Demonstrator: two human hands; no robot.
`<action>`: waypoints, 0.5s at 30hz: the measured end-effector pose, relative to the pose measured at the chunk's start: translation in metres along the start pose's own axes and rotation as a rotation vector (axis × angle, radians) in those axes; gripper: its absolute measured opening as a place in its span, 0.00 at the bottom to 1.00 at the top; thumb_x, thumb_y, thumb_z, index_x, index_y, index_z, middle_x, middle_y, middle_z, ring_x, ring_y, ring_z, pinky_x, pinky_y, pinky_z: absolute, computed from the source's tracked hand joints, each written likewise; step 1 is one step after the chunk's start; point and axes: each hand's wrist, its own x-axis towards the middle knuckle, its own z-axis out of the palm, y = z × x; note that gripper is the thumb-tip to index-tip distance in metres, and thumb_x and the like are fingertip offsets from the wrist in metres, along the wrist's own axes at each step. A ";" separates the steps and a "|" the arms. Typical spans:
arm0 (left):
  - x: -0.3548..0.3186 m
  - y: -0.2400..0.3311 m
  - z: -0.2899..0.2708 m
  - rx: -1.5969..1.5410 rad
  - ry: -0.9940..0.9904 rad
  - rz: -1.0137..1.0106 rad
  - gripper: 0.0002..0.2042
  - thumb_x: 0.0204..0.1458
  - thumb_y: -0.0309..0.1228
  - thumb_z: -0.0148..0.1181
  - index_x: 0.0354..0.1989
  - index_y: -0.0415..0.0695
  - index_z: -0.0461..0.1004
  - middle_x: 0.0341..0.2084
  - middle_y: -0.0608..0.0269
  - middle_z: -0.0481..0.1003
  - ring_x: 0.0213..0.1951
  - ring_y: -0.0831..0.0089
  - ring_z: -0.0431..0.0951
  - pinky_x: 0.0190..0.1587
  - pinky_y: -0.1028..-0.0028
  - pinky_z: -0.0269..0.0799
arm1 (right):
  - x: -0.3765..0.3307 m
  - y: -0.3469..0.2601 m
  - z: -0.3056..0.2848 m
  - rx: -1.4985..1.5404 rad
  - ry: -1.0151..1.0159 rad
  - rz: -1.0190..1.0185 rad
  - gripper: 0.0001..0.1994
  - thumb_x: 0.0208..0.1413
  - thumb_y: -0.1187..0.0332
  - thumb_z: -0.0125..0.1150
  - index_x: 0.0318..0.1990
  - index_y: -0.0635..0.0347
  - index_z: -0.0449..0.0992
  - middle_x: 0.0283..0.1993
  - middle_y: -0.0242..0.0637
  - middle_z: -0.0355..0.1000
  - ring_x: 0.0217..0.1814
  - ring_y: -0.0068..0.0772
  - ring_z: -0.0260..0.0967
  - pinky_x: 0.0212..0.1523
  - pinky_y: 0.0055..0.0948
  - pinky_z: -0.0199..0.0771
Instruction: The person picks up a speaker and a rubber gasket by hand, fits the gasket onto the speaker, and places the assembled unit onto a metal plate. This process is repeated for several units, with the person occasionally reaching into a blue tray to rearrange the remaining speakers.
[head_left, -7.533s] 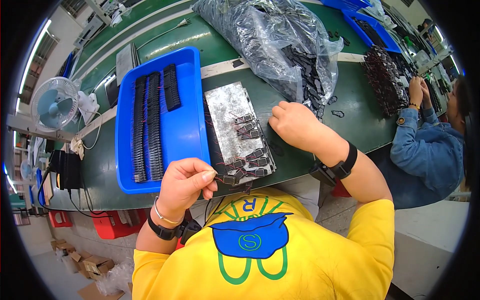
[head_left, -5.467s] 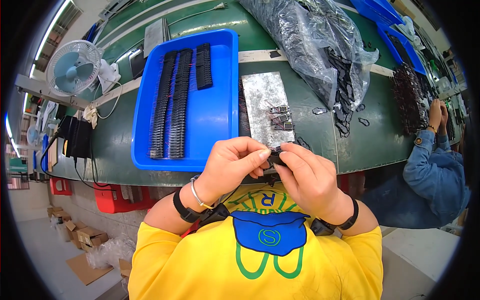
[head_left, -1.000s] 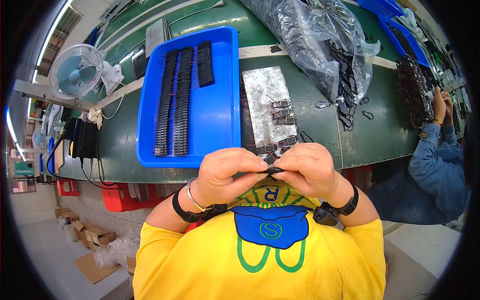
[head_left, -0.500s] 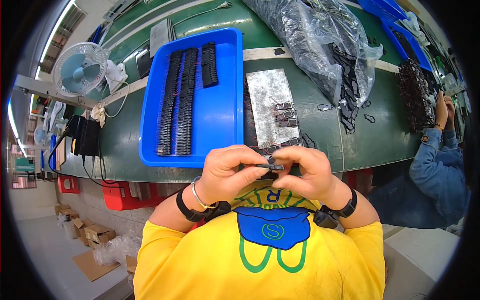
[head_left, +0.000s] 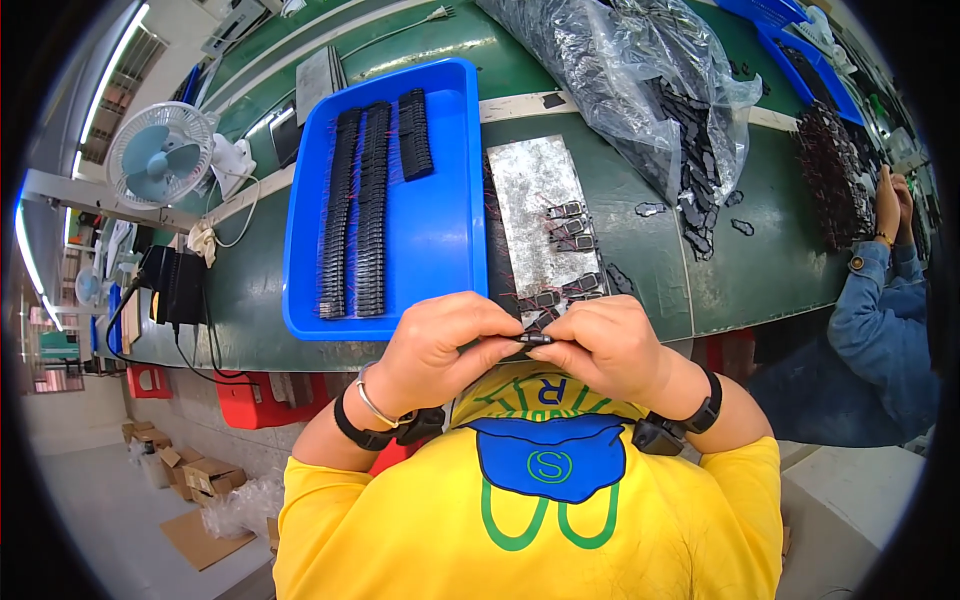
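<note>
- By the thumbs and forefingers of the left hand (head_left: 447, 343) and right hand (head_left: 612, 345), a small black plastic part (head_left: 534, 339) is pinched near the scuffed silver metal plate (head_left: 527, 195).
- Its ends are covered by fingertips.
- The right fingertips, parted half a second earlier, are now closed.

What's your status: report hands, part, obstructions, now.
Left hand, right hand both pinching one small black part. Metal plate just beyond, wired pieces on it. Grip hides some of the part; no other obstruction seen.
</note>
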 end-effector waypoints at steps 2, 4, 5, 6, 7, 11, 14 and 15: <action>0.000 0.000 -0.007 0.026 0.008 -0.049 0.09 0.41 0.19 0.67 0.33 0.39 0.78 0.27 0.59 0.78 0.28 0.67 0.77 0.32 0.76 0.71 | 0.000 -0.001 -0.004 -0.014 -0.034 0.015 0.11 0.40 0.72 0.73 0.29 0.62 0.74 0.22 0.39 0.72 0.20 0.38 0.70 0.20 0.29 0.67; 0.000 -0.003 -0.017 0.076 0.042 -0.151 0.08 0.42 0.19 0.66 0.32 0.38 0.78 0.26 0.59 0.78 0.27 0.69 0.77 0.31 0.77 0.71 | 0.001 -0.002 -0.011 -0.019 -0.050 0.022 0.11 0.40 0.72 0.73 0.29 0.62 0.74 0.22 0.39 0.72 0.20 0.38 0.70 0.20 0.30 0.67; -0.003 -0.011 -0.021 0.078 0.041 -0.153 0.08 0.42 0.19 0.66 0.32 0.38 0.78 0.26 0.59 0.78 0.27 0.69 0.77 0.31 0.77 0.71 | 0.002 -0.002 -0.017 -0.071 0.003 0.007 0.12 0.39 0.72 0.73 0.29 0.62 0.74 0.22 0.38 0.72 0.20 0.39 0.70 0.21 0.30 0.68; -0.007 -0.024 -0.024 -0.115 0.151 -0.379 0.07 0.43 0.20 0.66 0.33 0.38 0.79 0.26 0.59 0.78 0.28 0.69 0.77 0.32 0.76 0.72 | 0.003 -0.001 -0.023 -0.121 0.055 -0.012 0.12 0.39 0.72 0.73 0.29 0.62 0.74 0.22 0.38 0.72 0.21 0.39 0.70 0.21 0.31 0.68; -0.010 -0.035 -0.027 -0.310 0.264 -0.602 0.07 0.44 0.21 0.66 0.33 0.37 0.79 0.27 0.59 0.77 0.28 0.68 0.78 0.33 0.75 0.73 | 0.002 0.000 -0.027 -0.170 0.106 -0.031 0.12 0.38 0.71 0.74 0.29 0.62 0.74 0.22 0.38 0.71 0.21 0.39 0.70 0.22 0.31 0.68; -0.008 -0.056 -0.036 0.056 0.134 -0.688 0.06 0.44 0.22 0.66 0.32 0.37 0.78 0.25 0.59 0.78 0.27 0.74 0.76 0.31 0.76 0.71 | -0.011 0.005 -0.037 -0.260 0.005 0.032 0.14 0.37 0.71 0.74 0.31 0.62 0.75 0.26 0.38 0.72 0.25 0.40 0.71 0.26 0.32 0.70; -0.006 -0.062 -0.040 0.248 0.093 -0.575 0.07 0.44 0.23 0.65 0.33 0.39 0.79 0.26 0.55 0.78 0.29 0.65 0.78 0.35 0.72 0.73 | -0.014 0.006 -0.035 -0.302 -0.015 0.017 0.15 0.36 0.71 0.74 0.32 0.61 0.75 0.30 0.39 0.72 0.28 0.40 0.71 0.27 0.32 0.70; -0.005 -0.064 -0.041 0.344 0.071 -0.515 0.07 0.44 0.24 0.64 0.34 0.40 0.79 0.27 0.53 0.78 0.30 0.61 0.79 0.36 0.70 0.74 | -0.015 0.007 -0.034 -0.324 -0.023 0.010 0.15 0.36 0.71 0.74 0.33 0.61 0.75 0.32 0.39 0.72 0.29 0.41 0.71 0.28 0.32 0.70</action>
